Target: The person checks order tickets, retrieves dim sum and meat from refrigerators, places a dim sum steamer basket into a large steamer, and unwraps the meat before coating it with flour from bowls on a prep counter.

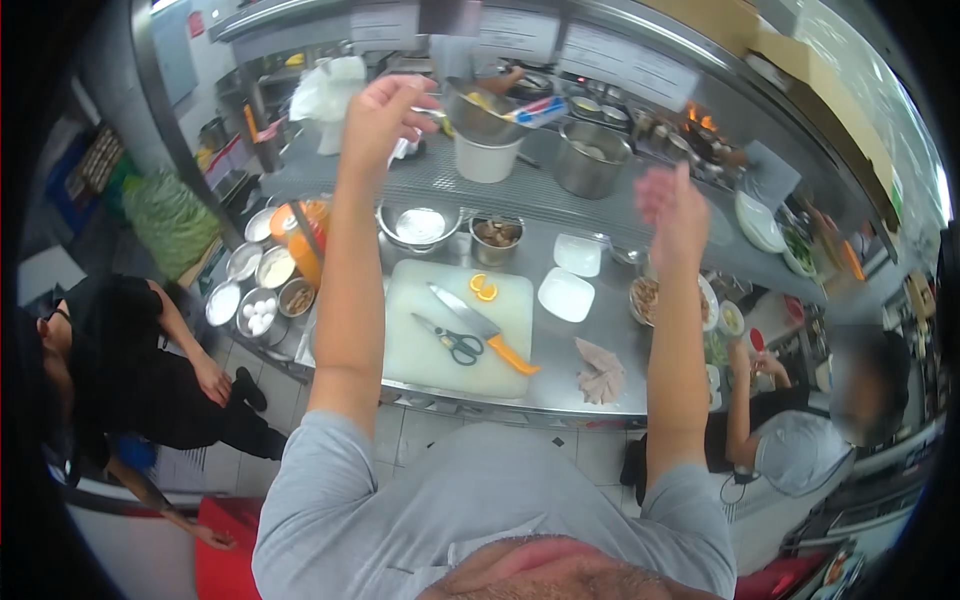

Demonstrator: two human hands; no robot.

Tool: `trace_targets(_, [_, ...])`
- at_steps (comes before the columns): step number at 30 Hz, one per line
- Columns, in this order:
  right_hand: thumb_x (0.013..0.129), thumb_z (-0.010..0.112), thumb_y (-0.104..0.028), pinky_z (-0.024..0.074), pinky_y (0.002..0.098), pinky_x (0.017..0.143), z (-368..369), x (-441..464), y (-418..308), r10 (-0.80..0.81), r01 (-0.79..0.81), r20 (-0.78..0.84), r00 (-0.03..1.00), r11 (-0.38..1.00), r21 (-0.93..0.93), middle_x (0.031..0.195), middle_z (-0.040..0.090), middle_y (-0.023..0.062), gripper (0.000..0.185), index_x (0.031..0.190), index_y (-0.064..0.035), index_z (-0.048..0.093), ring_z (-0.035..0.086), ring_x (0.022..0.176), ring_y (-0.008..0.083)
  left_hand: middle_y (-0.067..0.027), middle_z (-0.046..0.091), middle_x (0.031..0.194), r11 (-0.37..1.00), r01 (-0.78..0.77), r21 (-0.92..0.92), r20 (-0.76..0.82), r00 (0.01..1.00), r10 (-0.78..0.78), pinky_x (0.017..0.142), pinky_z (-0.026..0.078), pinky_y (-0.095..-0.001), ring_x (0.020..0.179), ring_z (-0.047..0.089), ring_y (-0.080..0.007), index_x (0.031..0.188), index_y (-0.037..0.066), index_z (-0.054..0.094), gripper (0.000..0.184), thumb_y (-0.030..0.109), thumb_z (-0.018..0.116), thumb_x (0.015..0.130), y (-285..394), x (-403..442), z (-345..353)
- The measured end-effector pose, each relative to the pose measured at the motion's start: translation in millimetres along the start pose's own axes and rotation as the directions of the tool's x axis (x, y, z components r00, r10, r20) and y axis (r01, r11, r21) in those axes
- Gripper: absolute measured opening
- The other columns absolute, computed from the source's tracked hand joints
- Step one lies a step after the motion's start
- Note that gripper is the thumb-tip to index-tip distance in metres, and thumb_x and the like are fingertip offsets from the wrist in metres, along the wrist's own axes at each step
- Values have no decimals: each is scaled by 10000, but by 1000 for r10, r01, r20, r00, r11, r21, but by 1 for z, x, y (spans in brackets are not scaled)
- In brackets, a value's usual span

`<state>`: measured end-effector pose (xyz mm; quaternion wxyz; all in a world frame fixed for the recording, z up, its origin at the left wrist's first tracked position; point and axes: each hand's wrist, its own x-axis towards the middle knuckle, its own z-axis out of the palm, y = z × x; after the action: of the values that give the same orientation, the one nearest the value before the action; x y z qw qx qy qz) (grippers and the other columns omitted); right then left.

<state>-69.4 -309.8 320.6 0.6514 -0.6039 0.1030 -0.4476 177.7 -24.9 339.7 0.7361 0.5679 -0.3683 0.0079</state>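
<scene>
Both my arms are raised over a steel counter. My left hand [388, 118] is up at the shelf, left of a metal bowl [485, 118] on a white bucket [487, 158]; its fingers are apart and hold nothing. My right hand [672, 205], slightly blurred, is raised right of a steel pot [592, 160], fingers spread and empty. Between my arms lies a pale cutting board [410, 350] with an orange-handled knife [465, 312], black scissors [455, 342] and orange pieces [483, 288]. A crumpled cloth [600, 372] lies to its right.
Left are bowls, one with eggs [259, 312], and an orange bottle [303, 255]. Two square white dishes [567, 294] stand right of the board. People work at left [130, 350] and right [800, 450]. Flames [702, 120] rise at the back right.
</scene>
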Motion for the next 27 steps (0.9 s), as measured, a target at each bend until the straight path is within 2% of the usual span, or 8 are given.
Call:
trace_targets(3, [1011, 555, -362, 401, 240, 526, -27, -44, 49, 7, -6, 10, 1000, 991, -132, 710, 654, 71, 379, 881, -17, 645, 565, 585, 120, -87, 704, 1030, 996, -48, 77, -207, 976, 63, 583, 494, -197, 733, 684, -118, 1187, -3, 637, 395, 324, 643, 967, 1, 11, -45])
trace_targets(6, [992, 599, -248, 430, 236, 550, -32, -89, 74, 76, -66, 41, 996, 973, -219, 709, 661, 72, 269, 892, -4, 658, 582, 608, 103, -85, 691, 1077, 968, -105, 230, -262, 951, 166, 636, 508, -219, 828, 685, -124, 1191, -9, 634, 434, 343, 678, 942, 13, 29, -64])
trace_targets(11, [937, 662, -109, 461, 217, 589, -50, -138, 101, 272, -242, 93, 958, 938, -246, 770, 688, 76, 136, 958, 25, 660, 625, 659, 99, -84, 700, 1004, 998, -31, 55, -86, 996, 35, 694, 521, -250, 879, 690, -166, 1054, 21, 667, 367, 355, 709, 907, 11, 61, -73])
trace_targets(14, [930, 665, -99, 476, 215, 632, -106, -161, 144, 343, -324, -7, 939, 881, -345, 852, 702, 83, 174, 1038, 35, 641, 641, 719, 95, -74, 704, 979, 999, -43, 17, -121, 992, 44, 681, 518, -243, 847, 699, -166, 1003, 35, 668, 292, 313, 702, 919, 16, 56, -88])
trace_targets(17, [883, 676, -75, 517, 286, 691, -177, -186, 203, 352, -370, -144, 925, 740, -561, 932, 707, 127, 234, 1091, 30, 652, 661, 784, 168, -59, 711, 951, 1000, -28, 10, -173, 984, 29, 639, 522, -211, 804, 701, -137, 1021, 47, 654, 235, 271, 672, 954, 14, 47, -102])
trace_targets(20, [821, 717, -91, 539, 370, 751, -198, -207, 210, 147, -138, -84, 986, 409, -902, 952, 708, 171, 286, 1080, 15, 660, 685, 818, 291, -68, 714, 967, 1000, -15, 0, -170, 985, 15, 633, 522, -213, 794, 693, -123, 1057, 35, 654, 245, 259, 661, 958, 16, 48, -103])
trace_targets(23, [787, 753, -228, 525, 459, 861, -244, -214, 258, 195, -219, -178, 965, 214, -952, 1097, 666, 221, 419, 1143, -34, 649, 649, 1011, 387, -78, 715, 982, 998, -57, 18, -151, 987, 59, 637, 517, -223, 786, 691, -129, 1071, 22, 654, 287, 284, 653, 956, 24, 52, -100])
trace_targets(27, [824, 700, -317, 524, 487, 877, -246, -219, 283, 256, -191, -204, 945, -76, -979, 1114, 644, 222, 401, 1124, -52, 665, 640, 1035, 390, -93, 720, 1011, 998, -28, 58, -157, 987, 37, 642, 503, -238, 768, 690, -142, 1092, -4, 663, 393, 362, 624, 954, 29, 51, -98])
